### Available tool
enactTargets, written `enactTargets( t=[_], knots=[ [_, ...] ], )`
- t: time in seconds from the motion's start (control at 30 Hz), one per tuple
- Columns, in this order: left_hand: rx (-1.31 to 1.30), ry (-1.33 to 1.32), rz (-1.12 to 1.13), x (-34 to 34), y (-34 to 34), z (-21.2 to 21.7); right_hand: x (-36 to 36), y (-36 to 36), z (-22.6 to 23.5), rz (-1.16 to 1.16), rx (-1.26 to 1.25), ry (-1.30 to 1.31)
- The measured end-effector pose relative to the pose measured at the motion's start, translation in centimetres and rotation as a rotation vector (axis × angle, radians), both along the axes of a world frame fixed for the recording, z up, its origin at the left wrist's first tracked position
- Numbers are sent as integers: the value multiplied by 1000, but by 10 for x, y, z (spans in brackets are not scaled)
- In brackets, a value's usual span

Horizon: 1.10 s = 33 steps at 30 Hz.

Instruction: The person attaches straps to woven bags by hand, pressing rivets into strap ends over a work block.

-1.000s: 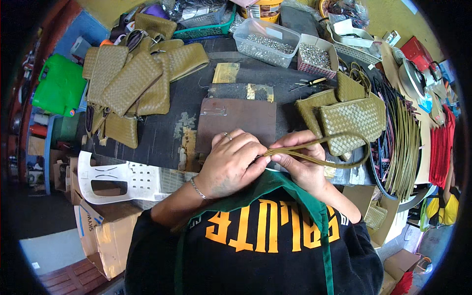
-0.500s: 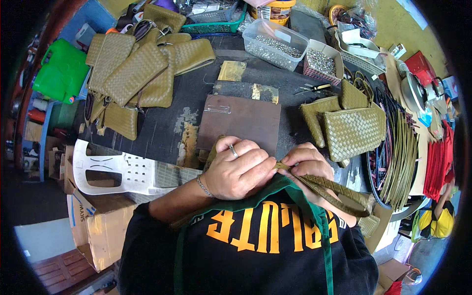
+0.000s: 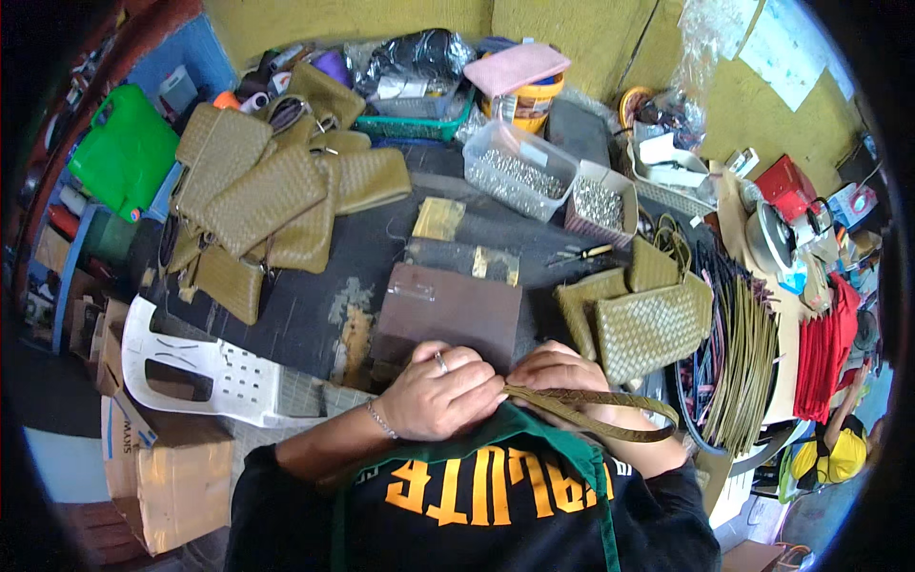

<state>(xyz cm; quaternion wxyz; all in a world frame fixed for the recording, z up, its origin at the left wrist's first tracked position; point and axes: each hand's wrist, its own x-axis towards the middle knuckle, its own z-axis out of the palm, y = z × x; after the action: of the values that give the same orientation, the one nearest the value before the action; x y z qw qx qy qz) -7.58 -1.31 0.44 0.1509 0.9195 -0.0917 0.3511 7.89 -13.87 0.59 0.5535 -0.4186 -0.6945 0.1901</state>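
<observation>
Close to my chest, a looped olive woven strap [image 3: 658, 410] is held between both hands. My left hand [image 3: 443, 389] is closed, its fingers curled over the strap's gathered end. My right hand [image 3: 560, 374] pinches the same end from the other side, fingers bent and pressed together. The loop sticks out to the right across my right wrist. What lies under the left fingers is hidden. Just beyond the hands, a brown board [image 3: 448, 310] rests on the black worktable [image 3: 367, 234].
Olive woven pouches [image 3: 267, 195] are piled at the left, and more pouches [image 3: 653, 329] lie at the right. Small metal parts fill a clear tub [image 3: 519, 176] and a carton [image 3: 600, 205]. Pliers [image 3: 583, 255] lie nearby. Olive strips [image 3: 739, 357] hang at the right; a white chair [image 3: 200, 367] stands left.
The view has tilted up, showing more of the back wall. Both hands stay together on the strap; its loop now extends more level to the right.
</observation>
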Motion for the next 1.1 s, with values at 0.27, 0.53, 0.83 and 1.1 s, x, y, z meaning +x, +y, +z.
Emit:
enactTargets(
  t=[0.27,0.53,0.83,1.1],
  knots=[
    [35,8,14,-1,12,0,186,140,-12,-647,-322,-695],
    [-9,130,44,-15,31,-11,269,225,-144,-417,-994,-1373],
    [-72,214,-46,-8,33,-20,220,218,-85,-654,-987,-1226],
    [-33,174,-48,-3,32,-18,219,203,-83,-726,-994,-1142]
  ],
)
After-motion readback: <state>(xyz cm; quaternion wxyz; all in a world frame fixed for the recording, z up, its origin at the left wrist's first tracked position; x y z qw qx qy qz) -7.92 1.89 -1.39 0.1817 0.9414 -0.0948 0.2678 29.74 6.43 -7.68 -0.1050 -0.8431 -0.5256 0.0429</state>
